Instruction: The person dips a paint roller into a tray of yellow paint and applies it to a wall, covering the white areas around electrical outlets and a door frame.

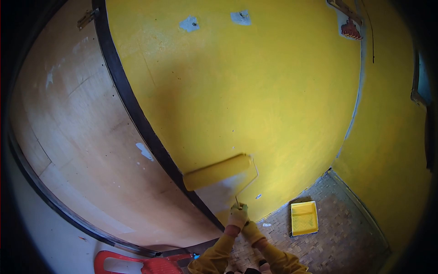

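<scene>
A paint roller [217, 171] with a yellow sleeve lies against the yellow wall [269, 91], beside the dark frame strip. Below it is a pale patch [221, 192] without yellow. The roller's thin wire arm runs down to its handle, which my left hand [238, 215] grips. Close below and to the right, my right hand [251, 230] is also wrapped round the handle, which is mostly hidden by the hands. Both hands look gloved, with yellow paint on them.
A yellow paint tray [304, 218] rests on the woven-patterned floor [331, 228] at the right. A red plastic chair [157, 265] stands at the lower left. The dark strip [137, 114] separates the yellow wall from a bare wooden panel [86, 137].
</scene>
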`<action>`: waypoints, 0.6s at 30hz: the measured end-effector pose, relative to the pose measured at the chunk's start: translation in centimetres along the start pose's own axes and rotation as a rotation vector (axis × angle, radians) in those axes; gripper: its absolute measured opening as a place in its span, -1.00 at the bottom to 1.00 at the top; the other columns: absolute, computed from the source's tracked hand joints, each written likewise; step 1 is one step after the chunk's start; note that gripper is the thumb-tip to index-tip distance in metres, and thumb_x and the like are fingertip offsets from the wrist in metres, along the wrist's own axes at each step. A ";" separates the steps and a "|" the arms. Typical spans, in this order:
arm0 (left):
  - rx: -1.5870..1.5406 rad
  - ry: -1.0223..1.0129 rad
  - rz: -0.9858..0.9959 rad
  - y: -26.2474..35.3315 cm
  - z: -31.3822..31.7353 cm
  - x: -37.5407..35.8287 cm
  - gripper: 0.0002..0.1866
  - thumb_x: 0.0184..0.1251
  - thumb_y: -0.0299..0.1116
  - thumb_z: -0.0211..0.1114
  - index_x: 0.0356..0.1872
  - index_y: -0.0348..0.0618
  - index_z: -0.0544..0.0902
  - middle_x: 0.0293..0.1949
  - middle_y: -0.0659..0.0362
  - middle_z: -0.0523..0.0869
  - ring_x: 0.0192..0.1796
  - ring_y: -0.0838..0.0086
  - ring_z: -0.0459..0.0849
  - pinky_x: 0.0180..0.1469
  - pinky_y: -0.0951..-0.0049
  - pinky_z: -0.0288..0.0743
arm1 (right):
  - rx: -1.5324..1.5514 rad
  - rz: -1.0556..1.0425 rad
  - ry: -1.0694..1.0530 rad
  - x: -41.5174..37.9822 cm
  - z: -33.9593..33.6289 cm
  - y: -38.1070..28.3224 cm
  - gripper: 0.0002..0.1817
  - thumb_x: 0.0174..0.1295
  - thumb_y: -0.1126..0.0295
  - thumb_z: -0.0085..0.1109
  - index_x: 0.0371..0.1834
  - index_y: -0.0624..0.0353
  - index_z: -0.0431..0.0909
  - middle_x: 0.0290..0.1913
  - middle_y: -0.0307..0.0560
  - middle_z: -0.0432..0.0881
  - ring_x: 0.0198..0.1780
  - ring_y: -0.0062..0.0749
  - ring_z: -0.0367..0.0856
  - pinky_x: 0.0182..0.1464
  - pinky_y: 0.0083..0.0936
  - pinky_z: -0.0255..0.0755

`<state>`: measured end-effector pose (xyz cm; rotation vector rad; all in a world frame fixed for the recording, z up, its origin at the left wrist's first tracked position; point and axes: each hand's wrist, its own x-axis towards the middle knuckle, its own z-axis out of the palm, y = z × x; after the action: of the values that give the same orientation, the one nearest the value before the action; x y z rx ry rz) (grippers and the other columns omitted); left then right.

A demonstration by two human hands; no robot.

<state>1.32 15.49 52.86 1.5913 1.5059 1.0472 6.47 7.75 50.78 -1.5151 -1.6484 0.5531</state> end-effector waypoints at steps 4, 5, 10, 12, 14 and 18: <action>-0.061 -0.052 -0.129 2.2 -0.5 -1.2 -0.87 0.02 -0.34 0.18 -0.52 -0.19 0.52 -0.70 0.21 0.49 -0.68 0.51 0.45 -0.59 0.49 0.33 | -0.051 -0.024 -0.016 -0.8 -1.2 -0.7 -0.83 0.03 0.44 -0.07 -0.31 0.17 0.45 -0.37 -0.01 0.53 -0.35 -0.18 0.52 -0.33 -0.38 0.38; -0.064 -0.049 -0.133 3.0 -0.7 -0.9 -0.87 0.02 -0.34 0.18 -0.52 -0.19 0.52 -0.70 0.21 0.49 -0.68 0.51 0.45 -0.59 0.49 0.33 | -0.053 -0.025 -0.021 -0.2 -1.9 -1.2 -0.83 0.03 0.44 -0.07 -0.31 0.17 0.45 -0.37 -0.01 0.53 -0.35 -0.18 0.52 -0.33 -0.38 0.38; -0.375 -0.129 -0.074 10.9 -3.4 -0.2 -0.90 0.06 -0.38 0.16 -0.51 -0.19 0.50 -0.72 0.21 0.45 -0.71 0.51 0.42 -0.62 0.50 0.31 | 0.051 -0.028 0.014 2.7 -6.3 -4.9 -0.85 -0.01 0.44 -0.01 -0.34 0.17 0.45 -0.40 0.04 0.52 -0.36 -0.16 0.52 -0.36 -0.37 0.39; -0.291 -0.056 0.126 11.1 -2.5 -1.8 -0.91 0.07 -0.39 0.16 -0.49 -0.19 0.50 -0.73 0.20 0.44 -0.71 0.51 0.41 -0.62 0.51 0.30 | 0.093 -0.091 0.029 1.6 -6.8 -3.6 -0.73 -0.05 0.37 0.05 -0.25 0.21 0.41 -0.37 0.07 0.51 -0.34 -0.09 0.51 -0.36 -0.37 0.39; -0.173 0.012 0.341 9.9 -0.5 -3.5 -0.91 0.06 -0.41 0.16 -0.42 -0.17 0.48 -0.70 0.16 0.46 -0.68 0.54 0.44 -0.63 0.53 0.29 | 0.114 0.045 -0.017 -0.7 -8.0 -2.6 -0.68 -0.08 0.36 0.08 -0.21 0.21 0.39 -0.36 0.06 0.51 -0.34 -0.09 0.51 -0.35 -0.37 0.39; -0.214 -0.272 0.069 9.1 3.3 -5.4 -0.86 0.12 -0.32 0.07 -0.33 -0.13 0.47 -0.51 -0.01 0.55 -0.42 0.19 0.55 -0.35 0.35 0.39 | 0.123 0.343 0.036 -3.8 -8.0 2.4 -0.39 -0.21 0.33 0.19 0.01 0.22 0.27 -0.47 -0.01 0.55 -0.36 -0.15 0.55 -0.31 -0.43 0.43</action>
<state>8.24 9.50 59.09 1.5706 1.1272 0.9507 14.05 2.92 52.51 -1.7145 -1.3082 0.7908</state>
